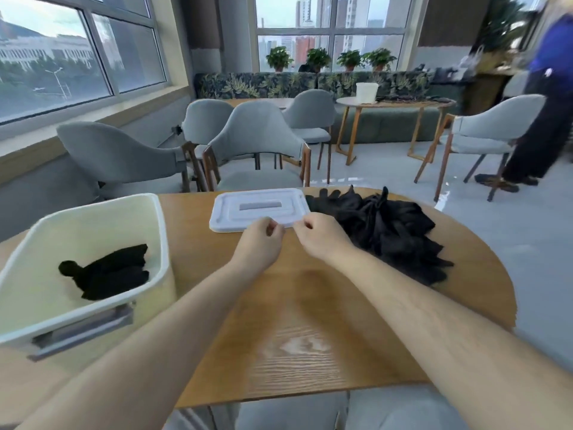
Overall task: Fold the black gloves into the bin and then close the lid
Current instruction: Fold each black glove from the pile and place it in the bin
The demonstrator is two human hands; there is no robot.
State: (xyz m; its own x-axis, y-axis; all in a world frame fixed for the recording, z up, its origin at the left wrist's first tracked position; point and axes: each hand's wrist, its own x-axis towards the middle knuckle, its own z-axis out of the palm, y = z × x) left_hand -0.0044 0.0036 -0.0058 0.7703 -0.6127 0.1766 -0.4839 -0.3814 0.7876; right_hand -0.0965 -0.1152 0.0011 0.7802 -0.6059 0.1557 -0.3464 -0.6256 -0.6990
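Observation:
A white bin (161,231) stands at the table's left, with folded black gloves (108,271) lying on its bottom. The white lid (257,209) lies flat at the table's far middle, a grey handle recess in its top. A loose pile of black gloves (384,231) is spread over the table's right side, touching the lid's right edge. My left hand (263,240) and my right hand (319,235) are close together at the lid's near edge, fingers curled in. I see nothing held in either one.
The wooden table (310,321) has a rounded right end. Grey chairs (257,141) stand right behind it. A person (545,97) stands at the far right beside another chair. A round table with a second white bin (366,92) is farther back.

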